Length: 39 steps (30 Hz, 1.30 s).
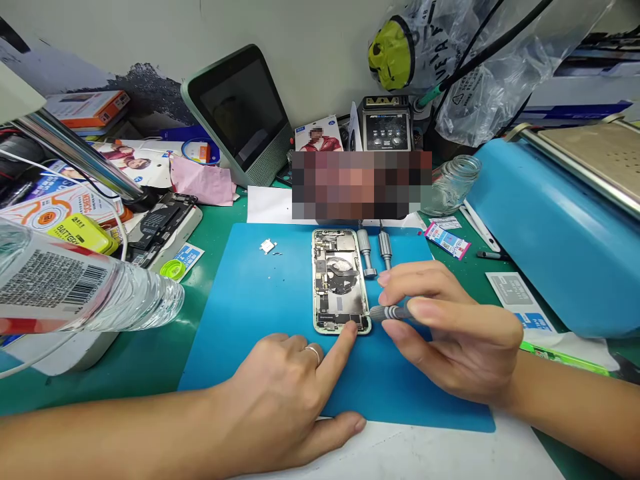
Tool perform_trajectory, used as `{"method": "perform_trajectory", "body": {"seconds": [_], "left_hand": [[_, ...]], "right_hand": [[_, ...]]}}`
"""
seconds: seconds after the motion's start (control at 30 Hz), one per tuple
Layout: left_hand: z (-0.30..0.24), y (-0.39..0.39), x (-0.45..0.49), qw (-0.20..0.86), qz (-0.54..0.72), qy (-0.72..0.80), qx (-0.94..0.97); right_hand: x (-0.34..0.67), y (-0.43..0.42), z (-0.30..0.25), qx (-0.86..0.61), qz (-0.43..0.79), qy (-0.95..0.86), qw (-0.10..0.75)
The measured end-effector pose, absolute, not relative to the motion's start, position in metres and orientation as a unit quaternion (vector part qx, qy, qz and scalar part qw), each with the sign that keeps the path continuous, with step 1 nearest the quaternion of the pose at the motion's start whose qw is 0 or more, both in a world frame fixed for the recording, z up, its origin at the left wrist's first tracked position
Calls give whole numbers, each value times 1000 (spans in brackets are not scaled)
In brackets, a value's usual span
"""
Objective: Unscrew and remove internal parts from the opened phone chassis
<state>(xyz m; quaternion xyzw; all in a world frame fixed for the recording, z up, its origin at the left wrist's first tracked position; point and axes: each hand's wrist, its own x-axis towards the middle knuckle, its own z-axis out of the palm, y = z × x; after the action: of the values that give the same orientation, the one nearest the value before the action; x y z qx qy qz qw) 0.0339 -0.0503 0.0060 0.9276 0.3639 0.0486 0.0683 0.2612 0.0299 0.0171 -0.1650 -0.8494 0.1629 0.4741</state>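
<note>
An opened smartphone (pixel 341 280) lies on the blue mat (pixel 230 287) with its inner parts bare. My left hand (pixel 285 387) presses its stretched index fingertip on the phone's lower end; the thumb is spread away, the other fingers are curled, and nothing is held. Between the fingers of my right hand (pixel 450 327) is a small grey screwdriver (pixel 387 313), tilted, its tip at the phone's lower right edge. Two more grey screwdrivers, one (pixel 365 250) beside another (pixel 385 248), lie just right of the phone's top. A small metal piece (pixel 268 246) and tiny screws (pixel 277 253) sit on the mat's left.
A plastic water bottle (pixel 85 280) juts in from the left, near a lamp post (pixel 80 150). Behind the mat stand a smart display (pixel 240 107), a pixelated block and a glass jar (pixel 453 187). A blue machine (pixel 540 233) fills the right side.
</note>
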Motion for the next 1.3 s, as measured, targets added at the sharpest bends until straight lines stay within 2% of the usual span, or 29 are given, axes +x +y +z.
{"method": "perform_trajectory", "body": {"seconds": [0.77,1.3], "left_hand": [[6,-49,34,72,57,361,928],[6,-49,35,70,65,362,927]], "right_hand": [[266,27,13,-166,207,-840,473],[264,28,18,-157,175,-850,471]]}}
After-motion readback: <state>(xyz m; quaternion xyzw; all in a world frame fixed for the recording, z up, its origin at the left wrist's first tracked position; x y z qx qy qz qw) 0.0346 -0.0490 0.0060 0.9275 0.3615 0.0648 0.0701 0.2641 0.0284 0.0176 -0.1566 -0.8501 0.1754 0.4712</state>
